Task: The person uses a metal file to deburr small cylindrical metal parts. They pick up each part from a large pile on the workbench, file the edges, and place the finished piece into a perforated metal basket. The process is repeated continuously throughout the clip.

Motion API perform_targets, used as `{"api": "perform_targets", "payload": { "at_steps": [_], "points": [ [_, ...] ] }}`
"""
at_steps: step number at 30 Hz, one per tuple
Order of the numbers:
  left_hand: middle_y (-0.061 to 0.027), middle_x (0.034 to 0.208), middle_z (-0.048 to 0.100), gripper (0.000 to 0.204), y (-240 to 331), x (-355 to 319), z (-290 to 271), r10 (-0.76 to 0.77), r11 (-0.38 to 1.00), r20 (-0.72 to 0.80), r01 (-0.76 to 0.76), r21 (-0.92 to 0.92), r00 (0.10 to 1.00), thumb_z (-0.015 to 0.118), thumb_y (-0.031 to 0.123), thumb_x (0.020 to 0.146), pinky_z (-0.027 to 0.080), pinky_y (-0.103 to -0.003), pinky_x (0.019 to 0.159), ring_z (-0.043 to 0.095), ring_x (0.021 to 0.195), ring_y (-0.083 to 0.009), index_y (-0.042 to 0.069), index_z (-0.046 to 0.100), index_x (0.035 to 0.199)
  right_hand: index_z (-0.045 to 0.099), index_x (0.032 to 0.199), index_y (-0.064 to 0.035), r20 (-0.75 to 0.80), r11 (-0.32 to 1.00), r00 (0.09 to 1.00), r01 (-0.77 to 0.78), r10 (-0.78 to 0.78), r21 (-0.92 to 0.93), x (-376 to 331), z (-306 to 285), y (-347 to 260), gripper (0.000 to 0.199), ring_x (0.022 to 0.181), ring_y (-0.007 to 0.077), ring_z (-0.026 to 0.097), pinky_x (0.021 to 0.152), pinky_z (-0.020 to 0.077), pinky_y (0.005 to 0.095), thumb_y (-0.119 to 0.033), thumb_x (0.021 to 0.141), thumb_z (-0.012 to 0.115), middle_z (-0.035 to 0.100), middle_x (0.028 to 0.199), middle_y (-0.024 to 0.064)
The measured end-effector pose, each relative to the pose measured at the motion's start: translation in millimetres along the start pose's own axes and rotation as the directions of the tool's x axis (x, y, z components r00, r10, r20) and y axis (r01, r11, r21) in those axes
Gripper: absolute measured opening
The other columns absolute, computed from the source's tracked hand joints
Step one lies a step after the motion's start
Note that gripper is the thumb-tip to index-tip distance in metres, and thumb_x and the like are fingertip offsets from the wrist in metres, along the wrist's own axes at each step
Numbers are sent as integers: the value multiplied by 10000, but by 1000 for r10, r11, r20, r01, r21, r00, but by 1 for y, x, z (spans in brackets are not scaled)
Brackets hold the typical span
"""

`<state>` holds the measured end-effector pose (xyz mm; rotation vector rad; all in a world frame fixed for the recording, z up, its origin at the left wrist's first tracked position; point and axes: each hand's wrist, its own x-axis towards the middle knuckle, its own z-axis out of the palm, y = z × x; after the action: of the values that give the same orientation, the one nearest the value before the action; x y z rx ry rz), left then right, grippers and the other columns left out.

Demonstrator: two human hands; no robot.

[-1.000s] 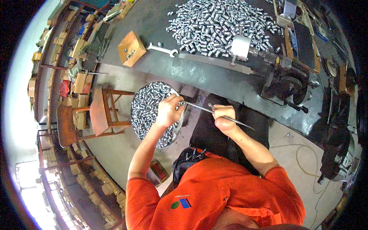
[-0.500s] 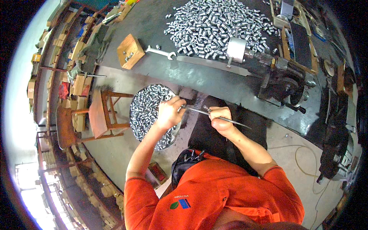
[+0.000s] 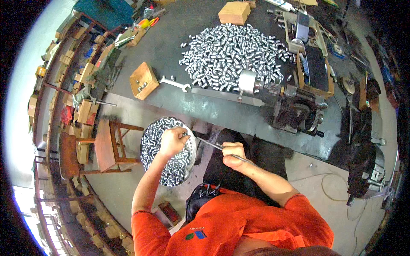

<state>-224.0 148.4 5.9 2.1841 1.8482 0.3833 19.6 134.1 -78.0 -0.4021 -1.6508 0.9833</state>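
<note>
1. The thin metal rod point(image 3: 208, 142) is held by the right hand point(image 3: 234, 154), its far end pointed toward the left hand point(image 3: 172, 142) and its near end extended past the right wrist. It is judged stiff, light and not fragile; a hold around mid-shaft is considered steadiest, as the smooth metal may turn in the grip.
2. The fingers of the right hand are curled closed around the rod.
3. The left hand is drawn to a pinch, and a small metal sleeve point(image 3: 184, 134) is held at its fingertips, partly covered. Contact between rod and sleeve cannot be confirmed.
4. The sleeve is judged hard, light and possibly slippery; it is best gripped by its outer wall, with the bore left uncovered.
5. A round basin point(image 3: 194, 158), filled with similar sleeves point(image 3: 154, 141), is located below the left hand.
6. Beyond both hands, a dark surface point(image 3: 205, 110) is occupied by a loose heap of sleeves point(image 3: 235, 57), a wrench point(image 3: 176, 84) and a wooden box point(image 3: 145, 81).
7. A geared fixture point(image 3: 294, 109) is mounted on it, beyond and right of the right hand.
</note>
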Motion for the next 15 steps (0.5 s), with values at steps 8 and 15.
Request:
{"api": "perform_targets", "payload": {
  "at_steps": [8, 15],
  "points": [
    [-60, 649, 600, 263, 62, 161, -29, -107, 737, -173, -38, -675, 979, 666, 99, 758, 428, -252, 477, 541, 527, -104, -72, 606, 949, 342, 521, -24, -36, 981, 981, -190, 191, 42, -4, 9, 6, 218, 445, 190, 318, 425, 226, 337, -18, 576, 553, 317, 532, 69],
    [-81, 735, 639, 325, 52, 135, -46, -78, 602, -248, -152, -784, 966, 589, 149, 846, 464, -234, 605, 594, 636, -112, -36, 535, 1107, 298, 507, -46, -47, 985, 986, -163, 160, -65, -13, 11, 24, 338, 438, 218, 327, 424, 219, 358, -221, 649, 550, 288, 506, 72]
  ]
}}
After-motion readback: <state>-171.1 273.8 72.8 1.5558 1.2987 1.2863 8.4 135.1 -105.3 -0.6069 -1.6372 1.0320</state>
